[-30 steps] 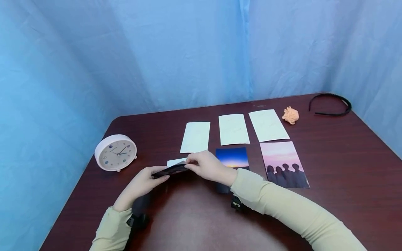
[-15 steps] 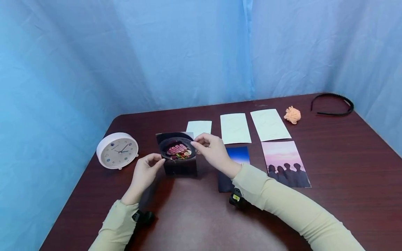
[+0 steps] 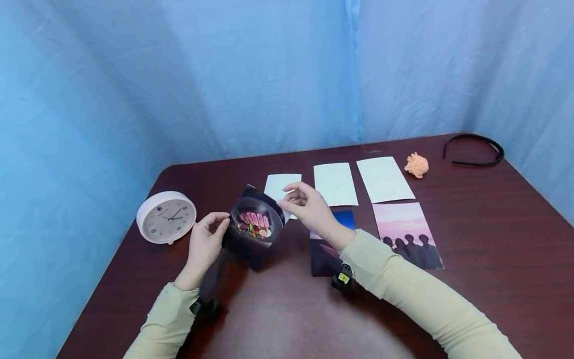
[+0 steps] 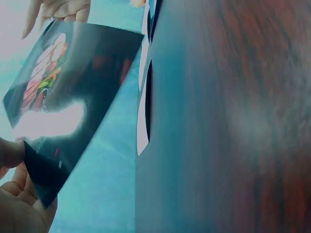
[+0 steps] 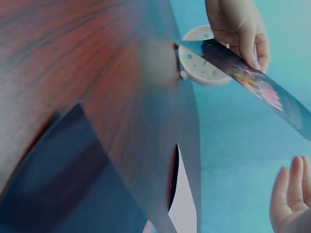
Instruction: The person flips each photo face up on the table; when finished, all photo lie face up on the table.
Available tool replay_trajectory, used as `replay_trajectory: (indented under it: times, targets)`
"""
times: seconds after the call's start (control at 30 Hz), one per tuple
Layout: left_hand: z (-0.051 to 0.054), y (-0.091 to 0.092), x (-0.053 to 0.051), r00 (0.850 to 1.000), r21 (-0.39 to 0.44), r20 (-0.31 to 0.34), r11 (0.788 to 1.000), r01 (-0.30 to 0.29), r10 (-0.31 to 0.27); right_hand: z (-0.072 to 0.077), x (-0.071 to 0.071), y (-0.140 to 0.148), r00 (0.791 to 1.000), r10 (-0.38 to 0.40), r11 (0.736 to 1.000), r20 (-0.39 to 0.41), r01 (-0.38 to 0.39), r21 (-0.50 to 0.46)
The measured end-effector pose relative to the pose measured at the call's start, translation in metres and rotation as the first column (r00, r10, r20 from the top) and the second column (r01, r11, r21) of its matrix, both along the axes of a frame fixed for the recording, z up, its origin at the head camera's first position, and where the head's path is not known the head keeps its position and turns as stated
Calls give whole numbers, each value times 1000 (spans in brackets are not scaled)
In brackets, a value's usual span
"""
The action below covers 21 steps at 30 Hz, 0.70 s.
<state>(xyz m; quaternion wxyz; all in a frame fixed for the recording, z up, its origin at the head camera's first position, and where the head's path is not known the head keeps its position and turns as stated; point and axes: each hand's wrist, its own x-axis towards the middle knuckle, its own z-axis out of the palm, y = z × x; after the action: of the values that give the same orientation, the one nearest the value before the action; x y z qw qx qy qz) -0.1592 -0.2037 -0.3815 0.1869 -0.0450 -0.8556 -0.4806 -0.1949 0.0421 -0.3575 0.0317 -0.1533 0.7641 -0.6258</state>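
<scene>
My left hand (image 3: 205, 244) pinches the left edge of a dark photo print (image 3: 253, 227) showing sliced meat and vegetables on a plate. The print is raised over the table and turned at an angle. My right hand (image 3: 309, 209) is beside its upper right edge, fingers loosely bent. In the right wrist view, the right hand's fingers (image 5: 291, 189) look relaxed and stand apart from the print (image 5: 265, 92). Beneath my right forearm lies a blue-and-dark sunset photo (image 3: 325, 257), partly covered. To its right is a pink-sky photo (image 3: 405, 232) with silhouetted people.
Three white sheets form a back row: left (image 3: 280, 184), middle (image 3: 335, 184) and right (image 3: 385, 179). A white alarm clock (image 3: 168, 219) stands at the left. Peach yarn (image 3: 417, 165) and a black headband (image 3: 480, 162) lie back right on the dark wooden table (image 3: 287, 319).
The print was nearly edge-on between both hands, then tipped up to show its picture, and now is rotated clockwise. My right fingers have loosened from its edge.
</scene>
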Motion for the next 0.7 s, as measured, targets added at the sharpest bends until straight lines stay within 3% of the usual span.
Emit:
replay_trajectory:
  times: [0.17, 0.33, 0.53, 0.7]
  targets:
    - [2, 0, 0, 991, -156, -108, 986, 60, -77, -1, 3, -1, 994, 97, 991, 43, -100, 90]
    - [3, 2, 1, 963, -337, -188, 934, 121, -193, -1, 5, -3, 992, 123, 975, 19, -124, 183]
    - [10, 7, 5, 954, -469, -141, 867, 171, -265, -2, 7, -4, 985, 169, 938, -35, -150, 312]
    - [16, 11, 5, 943, -514, -96, 827, 226, -318, -3, 7, -3, 977, 203, 920, -69, -167, 354]
